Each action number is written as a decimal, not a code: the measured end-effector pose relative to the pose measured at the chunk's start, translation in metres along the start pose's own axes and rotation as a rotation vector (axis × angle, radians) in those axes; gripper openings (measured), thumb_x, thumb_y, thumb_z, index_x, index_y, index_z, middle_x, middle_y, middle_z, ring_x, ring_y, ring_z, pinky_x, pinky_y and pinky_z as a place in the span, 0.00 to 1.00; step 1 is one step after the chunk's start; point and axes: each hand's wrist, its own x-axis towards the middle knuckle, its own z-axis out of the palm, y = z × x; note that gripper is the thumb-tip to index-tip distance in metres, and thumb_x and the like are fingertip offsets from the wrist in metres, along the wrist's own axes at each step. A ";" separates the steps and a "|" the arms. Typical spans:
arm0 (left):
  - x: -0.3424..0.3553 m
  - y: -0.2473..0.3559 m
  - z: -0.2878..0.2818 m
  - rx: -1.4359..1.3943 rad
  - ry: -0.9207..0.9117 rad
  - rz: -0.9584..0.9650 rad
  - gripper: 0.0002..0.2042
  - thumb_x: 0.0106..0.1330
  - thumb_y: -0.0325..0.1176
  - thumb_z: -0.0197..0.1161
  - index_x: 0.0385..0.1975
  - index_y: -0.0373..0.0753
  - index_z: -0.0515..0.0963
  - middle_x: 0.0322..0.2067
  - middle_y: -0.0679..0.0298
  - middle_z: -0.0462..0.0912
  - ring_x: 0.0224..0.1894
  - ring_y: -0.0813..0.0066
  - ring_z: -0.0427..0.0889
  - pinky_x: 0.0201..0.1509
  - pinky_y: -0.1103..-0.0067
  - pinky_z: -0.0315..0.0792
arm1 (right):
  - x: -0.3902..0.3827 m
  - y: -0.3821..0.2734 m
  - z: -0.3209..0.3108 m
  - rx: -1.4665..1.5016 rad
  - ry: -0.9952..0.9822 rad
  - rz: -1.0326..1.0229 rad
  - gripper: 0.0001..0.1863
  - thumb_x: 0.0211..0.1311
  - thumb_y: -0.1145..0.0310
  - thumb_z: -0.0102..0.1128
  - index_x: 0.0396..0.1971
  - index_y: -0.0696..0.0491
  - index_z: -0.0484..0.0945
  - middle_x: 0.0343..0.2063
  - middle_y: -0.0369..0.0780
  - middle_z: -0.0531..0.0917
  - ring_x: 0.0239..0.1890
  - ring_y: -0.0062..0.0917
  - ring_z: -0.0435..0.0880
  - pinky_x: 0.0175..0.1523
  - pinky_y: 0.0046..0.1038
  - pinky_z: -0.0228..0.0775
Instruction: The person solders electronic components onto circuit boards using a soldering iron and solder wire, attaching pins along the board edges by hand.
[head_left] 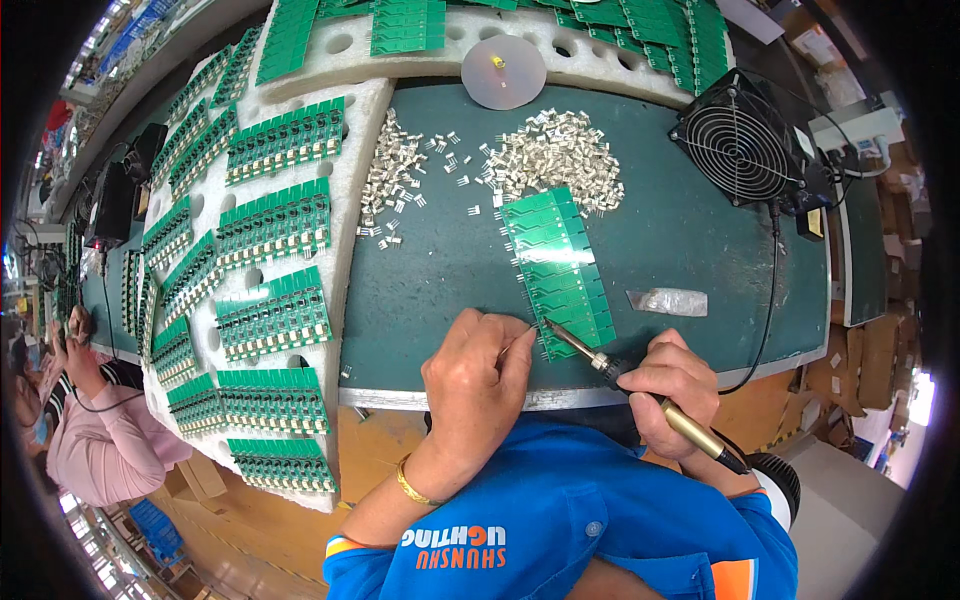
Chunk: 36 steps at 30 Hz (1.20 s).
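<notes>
My right hand (672, 388) is wrapped round a soldering iron (692, 428) with a gold-coloured handle. Its metal tip reaches left onto the near end of a green circuit board panel (560, 262). Along the panel's left edge, small white connectors with pins stick out. My left hand (478, 372) is closed in a pinch beside the panel's near left corner; whatever its fingertips hold is too small to make out. Beyond the panel lies a large heap of loose white pin connectors (565, 150), and a smaller heap of connectors (388, 178) spreads to its left.
At left, a white foam tray (355, 200) bears rows of populated green boards. Another foam slab (340, 44) with boards lies at the back, next to a round disc (503, 85). A black fan (738, 140) and a clear packet (672, 302) are at right. A co-worker (110, 440) sits far left.
</notes>
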 end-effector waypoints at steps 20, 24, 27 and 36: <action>0.000 0.003 0.000 -0.018 -0.011 -0.035 0.04 0.55 0.22 0.67 0.24 0.37 0.78 0.22 0.60 0.76 0.22 0.63 0.77 0.24 0.72 0.71 | -0.002 -0.001 0.000 -0.001 0.018 -0.027 0.07 0.47 0.76 0.65 0.30 0.57 0.81 0.18 0.38 0.77 0.17 0.28 0.71 0.28 0.30 0.64; 0.000 0.001 0.000 -0.009 -0.010 0.005 0.05 0.55 0.20 0.69 0.25 0.32 0.79 0.21 0.62 0.75 0.20 0.78 0.74 0.21 0.81 0.67 | -0.003 0.000 0.000 0.000 0.020 -0.027 0.07 0.49 0.75 0.65 0.30 0.57 0.81 0.18 0.38 0.77 0.17 0.28 0.71 0.28 0.30 0.64; 0.000 0.000 0.000 -0.014 -0.015 0.004 0.04 0.55 0.20 0.69 0.25 0.32 0.79 0.21 0.62 0.75 0.20 0.78 0.74 0.21 0.81 0.67 | -0.003 0.001 0.000 0.002 0.019 -0.033 0.07 0.49 0.74 0.65 0.30 0.57 0.81 0.18 0.38 0.77 0.17 0.28 0.71 0.28 0.30 0.64; -0.001 0.000 -0.001 -0.015 -0.034 -0.006 0.04 0.56 0.20 0.69 0.25 0.32 0.79 0.22 0.62 0.75 0.20 0.79 0.74 0.22 0.81 0.68 | -0.003 -0.001 -0.001 0.007 0.011 -0.031 0.07 0.49 0.75 0.64 0.30 0.57 0.81 0.19 0.38 0.77 0.17 0.28 0.72 0.28 0.30 0.64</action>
